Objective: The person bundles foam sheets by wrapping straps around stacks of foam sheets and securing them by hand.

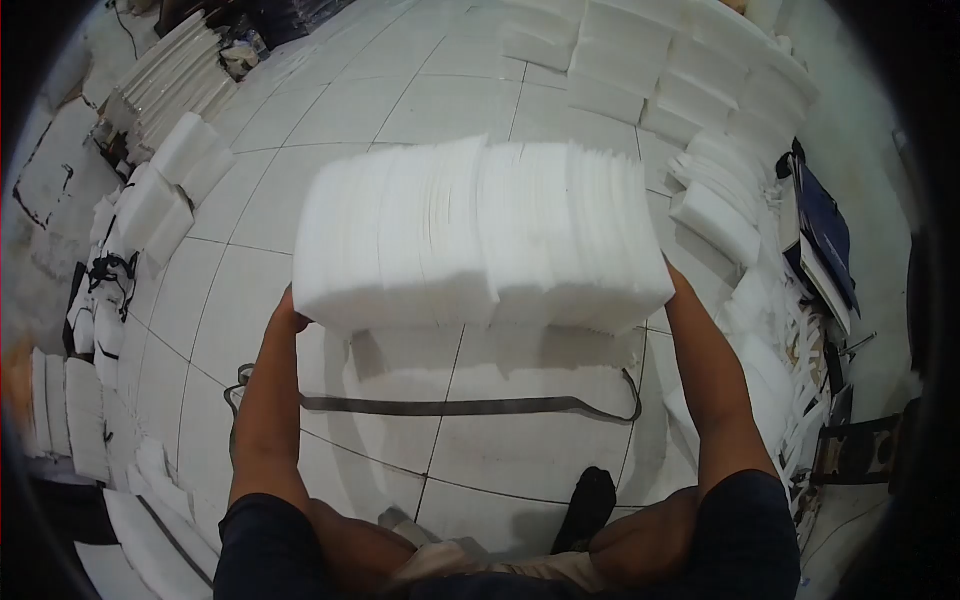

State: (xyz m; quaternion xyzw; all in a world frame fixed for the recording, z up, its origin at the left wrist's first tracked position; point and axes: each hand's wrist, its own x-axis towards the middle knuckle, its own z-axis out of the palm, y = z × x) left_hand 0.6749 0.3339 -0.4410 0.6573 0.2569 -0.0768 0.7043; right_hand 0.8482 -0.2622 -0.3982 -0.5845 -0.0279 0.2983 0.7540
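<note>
A thick stack of white foam sheets (480,235) is held between my two hands, its sheets standing on edge side by side. My left hand (296,308) presses against the lower left end of the stack. At the opposite end, my right hand (671,278) grips the right side, with most of its fingers hidden behind the foam. A shadow falls on the floor under the stack, which seems raised. A dark flat strap (450,408) lies across the floor nearer to me, bent upward at its right end.
Tall piles of white foam blocks (690,65) stand at the back right. Loose foam pieces (760,370) and a dark blue folder-like object (828,225) line the right side. More foam bundles (160,215) lie along the left. My foot (588,505) rests on the tiled floor (260,290).
</note>
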